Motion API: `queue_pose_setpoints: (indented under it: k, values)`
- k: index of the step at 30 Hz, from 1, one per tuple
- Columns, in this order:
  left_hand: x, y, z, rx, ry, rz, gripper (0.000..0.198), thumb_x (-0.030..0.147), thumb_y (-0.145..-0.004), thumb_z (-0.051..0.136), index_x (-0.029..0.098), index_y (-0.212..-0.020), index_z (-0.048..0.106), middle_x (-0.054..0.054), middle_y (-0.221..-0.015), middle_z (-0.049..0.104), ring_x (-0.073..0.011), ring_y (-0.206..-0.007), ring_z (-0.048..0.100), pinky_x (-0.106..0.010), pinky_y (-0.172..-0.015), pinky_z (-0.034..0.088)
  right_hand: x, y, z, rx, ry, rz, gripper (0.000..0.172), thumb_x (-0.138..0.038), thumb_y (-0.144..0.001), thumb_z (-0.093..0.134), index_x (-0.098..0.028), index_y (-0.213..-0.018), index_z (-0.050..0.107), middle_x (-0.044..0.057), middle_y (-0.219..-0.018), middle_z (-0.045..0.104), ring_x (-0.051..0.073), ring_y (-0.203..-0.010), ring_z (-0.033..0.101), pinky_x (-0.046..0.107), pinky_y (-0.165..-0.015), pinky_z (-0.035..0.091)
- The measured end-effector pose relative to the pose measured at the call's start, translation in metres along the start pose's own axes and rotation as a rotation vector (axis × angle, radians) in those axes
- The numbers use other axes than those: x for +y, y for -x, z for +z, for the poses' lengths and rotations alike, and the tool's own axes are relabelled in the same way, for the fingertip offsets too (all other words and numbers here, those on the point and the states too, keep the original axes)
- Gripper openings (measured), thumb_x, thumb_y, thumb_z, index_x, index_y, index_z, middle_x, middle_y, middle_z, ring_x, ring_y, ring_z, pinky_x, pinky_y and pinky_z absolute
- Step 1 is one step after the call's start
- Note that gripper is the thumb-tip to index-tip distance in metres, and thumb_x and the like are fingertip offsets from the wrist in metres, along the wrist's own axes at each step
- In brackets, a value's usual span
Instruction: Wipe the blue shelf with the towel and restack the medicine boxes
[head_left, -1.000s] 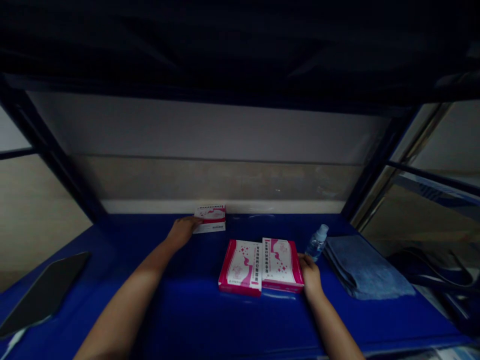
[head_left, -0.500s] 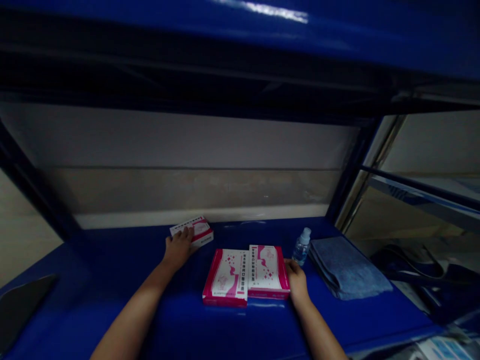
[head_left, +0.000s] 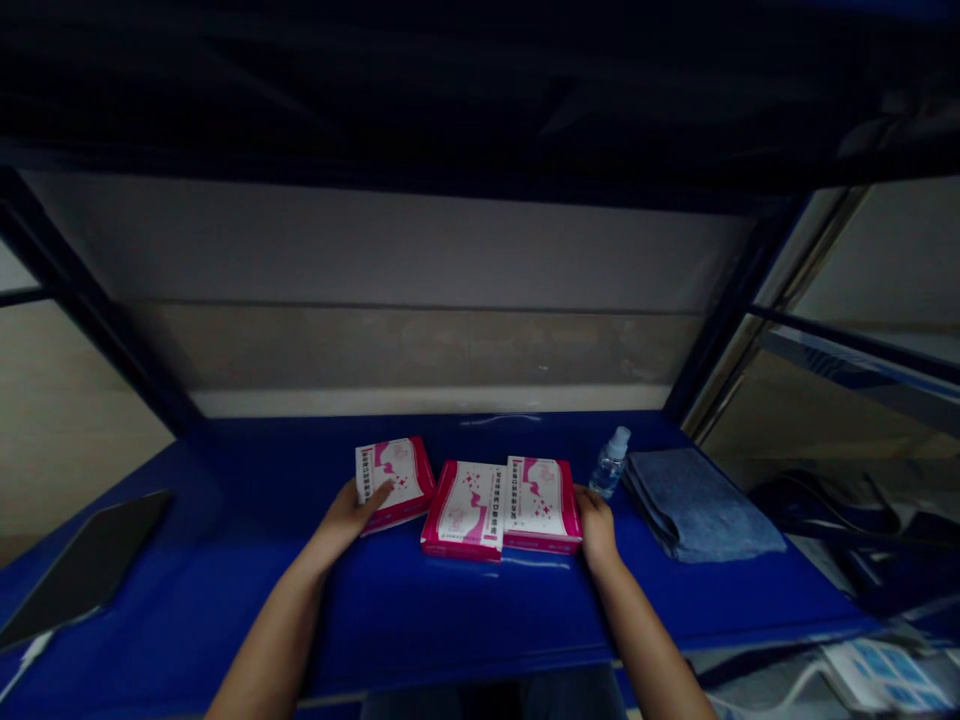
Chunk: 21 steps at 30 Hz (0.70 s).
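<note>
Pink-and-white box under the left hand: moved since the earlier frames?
Yes. The pink-and-white box has slid forward, away from the white skirting it sat against, and has turned.

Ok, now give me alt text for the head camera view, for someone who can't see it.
The left hand rests its fingers on a pink-and-white box, and the right hand sits at the edge of two matching boxes lying side by side on a blue shelf. To their right are an upright plastic water bottle and a folded blue-grey towel.
</note>
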<state>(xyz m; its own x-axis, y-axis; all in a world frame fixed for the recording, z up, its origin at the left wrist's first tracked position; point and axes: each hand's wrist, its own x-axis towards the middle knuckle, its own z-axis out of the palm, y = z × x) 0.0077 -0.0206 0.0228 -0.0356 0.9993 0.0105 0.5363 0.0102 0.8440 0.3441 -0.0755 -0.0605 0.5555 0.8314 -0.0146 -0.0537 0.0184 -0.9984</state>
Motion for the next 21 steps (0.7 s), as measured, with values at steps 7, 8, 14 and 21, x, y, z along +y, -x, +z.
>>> queue_pose_setpoints:
  k: [7, 8, 14, 21]
  values:
    - [0.044, 0.008, 0.01, -0.042, -0.142, 0.355, 0.067, 0.048, -0.069, 0.056, 0.016, -0.126, 0.042, -0.012, -0.138, 0.037, -0.028, -0.126, 0.032, -0.04, -0.103, 0.028, -0.014, 0.006, 0.003, -0.08, 0.005, -0.03, 0.039, -0.052, -0.066, 0.056, -0.014, -0.068, 0.066, 0.004, -0.07, 0.065, 0.019, -0.073, 0.055, 0.029, -0.07, 0.039]
    - [0.049, 0.012, 0.012, -0.11, -0.169, 0.394, 0.068, 0.048, -0.07, 0.055, 0.018, -0.129, 0.039, -0.01, -0.141, 0.031, -0.0266, -0.129, 0.028, -0.039, -0.105, 0.025, -0.014, 0.006, 0.004, -0.095, -0.004, -0.028, 0.041, -0.053, -0.066, 0.056, -0.014, -0.071, 0.066, 0.004, -0.074, 0.065, 0.02, -0.076, 0.055, 0.029, -0.073, 0.039]
    - [0.031, 0.026, 0.002, 0.008, -0.096, 0.32, 0.061, 0.055, -0.077, 0.041, 0.018, -0.127, 0.038, -0.011, -0.138, 0.037, -0.0256, -0.125, 0.035, -0.039, -0.103, 0.028, -0.007, 0.01, -0.003, -0.071, 0.144, -0.061, 0.05, -0.059, -0.07, 0.048, -0.015, -0.085, 0.067, 0.009, -0.096, 0.064, 0.025, -0.097, 0.053, 0.036, -0.089, 0.034]
    - [-0.033, 0.043, -0.001, 0.091, 0.109, 0.078, 0.059, 0.069, -0.062, 0.049, 0.017, -0.088, 0.053, -0.008, -0.085, 0.063, -0.0227, -0.073, 0.062, -0.035, -0.068, 0.051, -0.007, 0.031, -0.008, -0.092, 0.391, -0.174, 0.044, -0.056, -0.071, 0.049, -0.02, -0.088, 0.069, 0.01, -0.103, 0.062, 0.026, -0.107, 0.047, 0.041, -0.097, 0.025]
